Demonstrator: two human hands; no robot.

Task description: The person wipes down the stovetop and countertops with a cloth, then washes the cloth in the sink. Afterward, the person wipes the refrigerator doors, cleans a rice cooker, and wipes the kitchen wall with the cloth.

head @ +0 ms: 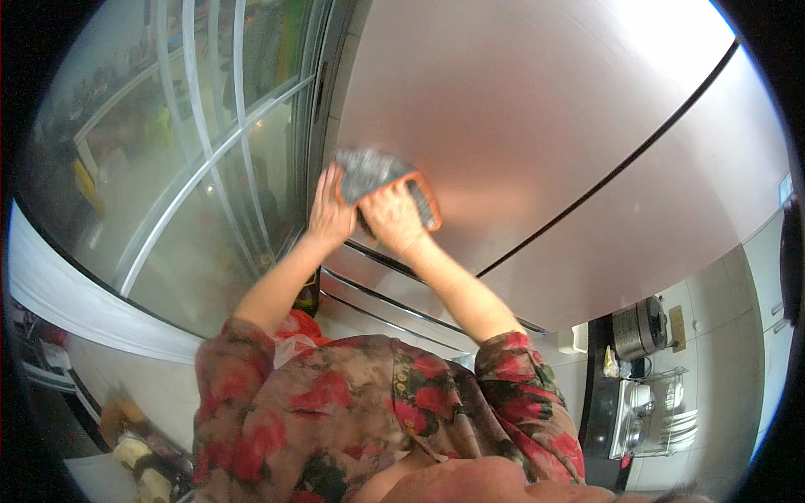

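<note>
My right hand (395, 214) presses a grey cloth with orange edging (374, 171) against the left door of a pinkish metallic refrigerator (503, 126). The cloth is partly bunched over and around that hand and looks blurred. My left hand (331, 210) is beside it, at the cloth's left edge near the refrigerator's side, with its fingers extended. Whether the left fingers grip the cloth or only touch it cannot be told. Below both hands run the dark gaps of the refrigerator's drawers (402, 302).
A glass sliding door with pale bars (220, 151) stands at the left. A red plastic bag (299, 324) is low by the refrigerator. At the right, a dark counter (597, 402) holds an electric cooker (638, 327) and a dish rack with plates (679, 431).
</note>
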